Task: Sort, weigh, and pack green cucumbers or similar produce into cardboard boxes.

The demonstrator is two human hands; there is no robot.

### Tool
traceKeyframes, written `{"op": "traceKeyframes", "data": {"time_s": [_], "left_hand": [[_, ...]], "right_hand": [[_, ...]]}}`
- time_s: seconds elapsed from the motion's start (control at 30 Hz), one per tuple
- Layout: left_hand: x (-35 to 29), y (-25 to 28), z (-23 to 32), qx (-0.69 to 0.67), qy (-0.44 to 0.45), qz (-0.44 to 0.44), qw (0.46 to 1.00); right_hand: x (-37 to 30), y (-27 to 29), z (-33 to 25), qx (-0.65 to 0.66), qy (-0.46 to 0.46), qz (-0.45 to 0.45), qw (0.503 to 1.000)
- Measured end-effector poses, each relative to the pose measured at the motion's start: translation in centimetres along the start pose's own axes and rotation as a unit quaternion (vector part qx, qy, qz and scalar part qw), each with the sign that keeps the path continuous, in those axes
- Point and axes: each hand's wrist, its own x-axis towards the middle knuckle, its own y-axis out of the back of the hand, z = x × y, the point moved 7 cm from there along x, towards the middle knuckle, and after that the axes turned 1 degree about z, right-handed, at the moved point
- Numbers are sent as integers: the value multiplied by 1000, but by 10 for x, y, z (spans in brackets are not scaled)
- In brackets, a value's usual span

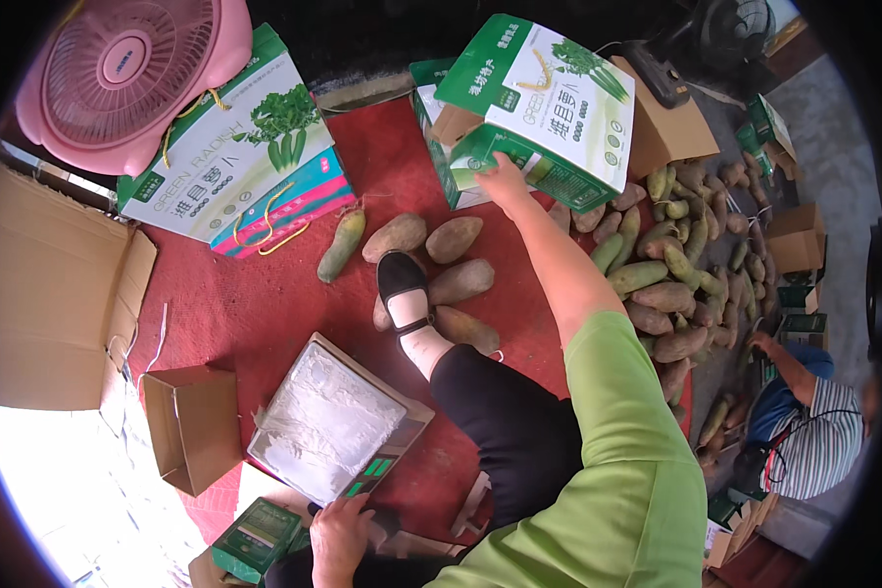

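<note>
My right arm reaches forward, and my right hand (505, 184) grips the near edge of a green and white carton (568, 108) printed with green radishes. The carton stands tilted, with a side opening showing brown board inside. Down at the lower edge, my left hand (340, 537) rests by the display end of a weighing scale (328, 421), its fingers loosely bent and partly apart. A wrinkled white covering lies over the scale's plate. Between scale and carton, several brown-skinned roots (461, 281) and a green radish (342, 245) lie around my black shoe (400, 276).
A red mat (372, 147) covers the floor. A big heap of radishes and roots (666, 284) spreads at right. At left are a pink fan (122, 61), printed cartons (245, 147) and an open brown box (194, 426). Another person (813, 431) crouches at far right.
</note>
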Motion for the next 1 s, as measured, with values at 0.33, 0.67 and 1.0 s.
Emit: {"op": "traceKeyframes", "data": {"time_s": [0.33, 0.67, 1.0], "left_hand": [[-30, 7, 3, 9, 14, 31, 999], [-62, 13, 7, -6, -18, 75, 997], [-90, 14, -4, -6, -17, 122, 992]], "right_hand": [[-109, 133, 2, 306, -82, 69, 946], [-153, 263, -29, 479, -78, 156, 860], [-220, 298, -83, 576, 42, 62, 814]]}}
